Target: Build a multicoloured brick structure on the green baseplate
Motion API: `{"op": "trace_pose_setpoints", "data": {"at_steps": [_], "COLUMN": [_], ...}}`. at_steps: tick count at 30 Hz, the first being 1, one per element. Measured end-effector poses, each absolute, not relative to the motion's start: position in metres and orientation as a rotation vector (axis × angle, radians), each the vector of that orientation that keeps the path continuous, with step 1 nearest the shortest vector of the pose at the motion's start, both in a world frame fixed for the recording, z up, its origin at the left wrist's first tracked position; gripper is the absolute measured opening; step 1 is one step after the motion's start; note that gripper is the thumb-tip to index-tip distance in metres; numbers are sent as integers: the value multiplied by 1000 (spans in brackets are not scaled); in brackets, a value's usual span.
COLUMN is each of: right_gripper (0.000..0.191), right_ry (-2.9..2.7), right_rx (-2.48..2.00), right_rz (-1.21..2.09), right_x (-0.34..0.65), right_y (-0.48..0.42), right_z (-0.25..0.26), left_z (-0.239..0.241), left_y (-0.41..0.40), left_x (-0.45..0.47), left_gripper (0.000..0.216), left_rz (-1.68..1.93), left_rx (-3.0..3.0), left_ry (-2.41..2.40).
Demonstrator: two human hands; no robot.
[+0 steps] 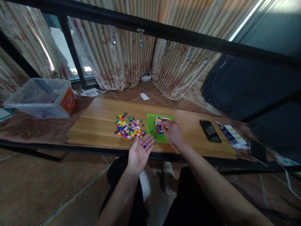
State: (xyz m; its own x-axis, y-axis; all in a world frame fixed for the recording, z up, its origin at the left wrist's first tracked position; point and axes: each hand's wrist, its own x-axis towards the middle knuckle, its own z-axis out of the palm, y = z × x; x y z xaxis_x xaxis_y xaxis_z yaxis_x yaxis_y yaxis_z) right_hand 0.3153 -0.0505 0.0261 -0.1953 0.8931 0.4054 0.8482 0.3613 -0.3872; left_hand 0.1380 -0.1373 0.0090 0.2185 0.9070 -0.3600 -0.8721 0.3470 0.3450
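My left hand (140, 151) is palm up at the table's front edge, fingers stretched out flat, with a small purple building brick (145, 146) lying on them. Just beyond its fingertips spreads a loose pile of small coloured building bricks (128, 128). My right hand (172, 131) reaches over a green studded baseplate (150, 118), its fingers pinched together at a low structure of coloured bricks (158, 120) built on the plate. The fingertips touch the structure, and the hand covers its right side. Whatever lies between those fingers is too small to make out.
The wooden board (94, 122) lies on a long low table. A black phone (210, 131) rests on its right part, with a paper packet (231, 135) and another dark phone (258, 152) further right. At far left stands a clear plastic bin (44, 103). A dark metal bar (150, 26) crosses beyond.
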Motion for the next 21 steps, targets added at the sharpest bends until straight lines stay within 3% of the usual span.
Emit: {"op": "trace_pose_setpoints", "data": {"at_steps": [21], "right_gripper": [19], "right_ry": [-1719], "right_rx": [-1834], "right_rz": [176], "right_x": [312], "right_y": [-49], "right_z": [29], "left_z": [9], "left_y": [-137], "left_x": [139], "left_gripper": [44], "left_rz": [1230], "left_rx": [70], "left_ry": [569]}}
